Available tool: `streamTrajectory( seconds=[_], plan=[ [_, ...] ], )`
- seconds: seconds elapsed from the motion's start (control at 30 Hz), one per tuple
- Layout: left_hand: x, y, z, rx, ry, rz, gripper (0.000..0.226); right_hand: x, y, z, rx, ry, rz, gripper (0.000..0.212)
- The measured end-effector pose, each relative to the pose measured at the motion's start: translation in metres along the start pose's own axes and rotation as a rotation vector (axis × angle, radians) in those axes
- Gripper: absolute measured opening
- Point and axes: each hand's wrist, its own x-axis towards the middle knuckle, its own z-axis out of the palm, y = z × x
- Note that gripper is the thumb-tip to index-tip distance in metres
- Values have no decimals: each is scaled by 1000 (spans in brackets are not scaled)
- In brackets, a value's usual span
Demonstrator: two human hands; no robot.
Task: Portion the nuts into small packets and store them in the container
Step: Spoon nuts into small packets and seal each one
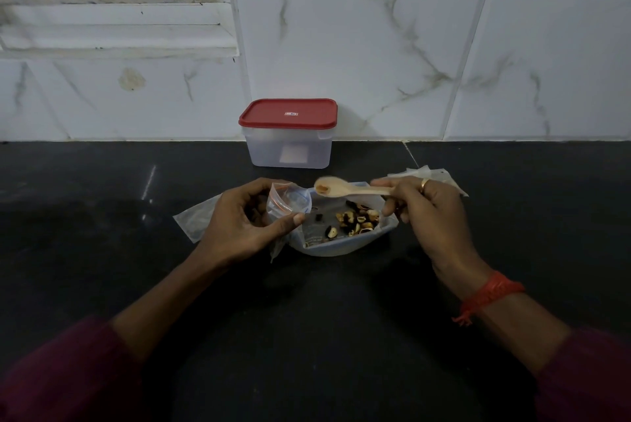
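Left hand (246, 217): gripping a small clear zip packet (288, 199) with an orange-red seal strip. Thumb is in front, fingers curling behind. It is tilting the packet mouth toward the spoon so the load can drop straight in.
Right hand (426, 213): fingers curling round the handle end of a pale wooden spoon (345, 190). The far-end grip is giving reach across the bag. The spoon bowl is hovering just beside the packet mouth, blurred, carrying what looks like one orange-brown piece.
Nuts (358, 217): brown broken pieces lying in a large clear plastic bag (341, 247). The bag is spread open on the black stone counter (102, 217) between the hands. Stock is sitting right under the transfer path, so spills are likely landing back in it.
Container: translucent rectangular plastic container with a red lid (288, 135), standing at the back against the marbled wall tiles, lid on, well apart from both hands. Can't tell what's inside.
Spares: flat clear packets (433, 173) lying just behind the right hand, within reach for the next portions. A similar sheet (191, 220) is showing left of the left hand.
Step (judging): filling is underway. Sealing, opening the lid and storing are not yet done.
Risk (judging): the packet mouth is narrow and floppy, so a piece could be clipping the rim.
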Motion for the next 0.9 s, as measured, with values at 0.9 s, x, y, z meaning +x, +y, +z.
streamTrajectory(
  seconds=[0.9],
  plan=[
    [0, 1, -1, -11, 13, -12, 57, -1, 15, 5, -717, -69, -551, 25]
  ],
)
